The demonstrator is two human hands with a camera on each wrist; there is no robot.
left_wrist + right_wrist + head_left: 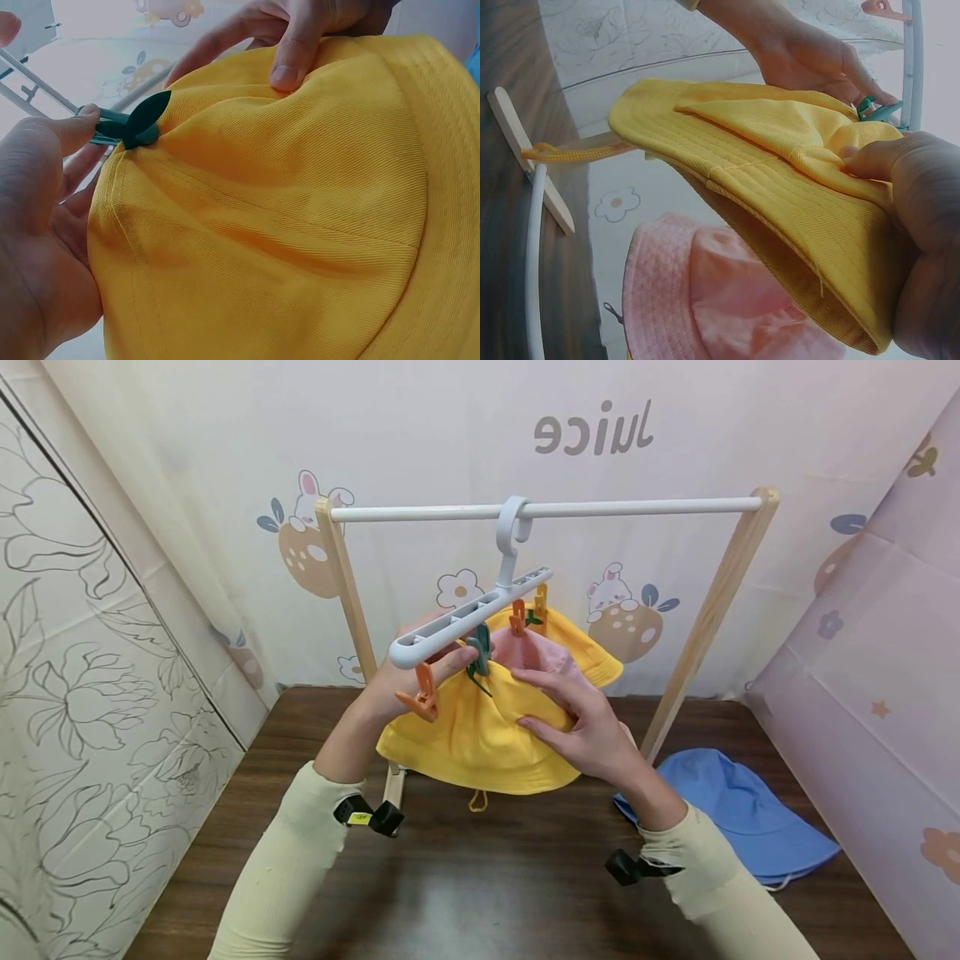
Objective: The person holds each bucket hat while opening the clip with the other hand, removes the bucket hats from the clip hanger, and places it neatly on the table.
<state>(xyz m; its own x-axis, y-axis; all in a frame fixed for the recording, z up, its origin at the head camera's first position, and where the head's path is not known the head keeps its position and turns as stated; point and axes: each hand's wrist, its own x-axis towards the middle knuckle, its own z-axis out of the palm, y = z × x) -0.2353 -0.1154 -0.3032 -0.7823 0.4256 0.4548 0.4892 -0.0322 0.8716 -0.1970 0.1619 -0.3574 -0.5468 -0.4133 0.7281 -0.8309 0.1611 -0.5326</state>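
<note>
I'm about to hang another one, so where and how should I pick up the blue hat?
Probably pinch the blue hat by the near-right part of its brim, coming in from the near right. That edge is thin and flares outward from the raised crown, while the rack's right post stands close to the hat's far-left side.

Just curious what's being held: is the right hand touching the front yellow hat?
Touching. The right wrist view shows the right hand gripping the front yellow hat, thumb against its crown.
</note>
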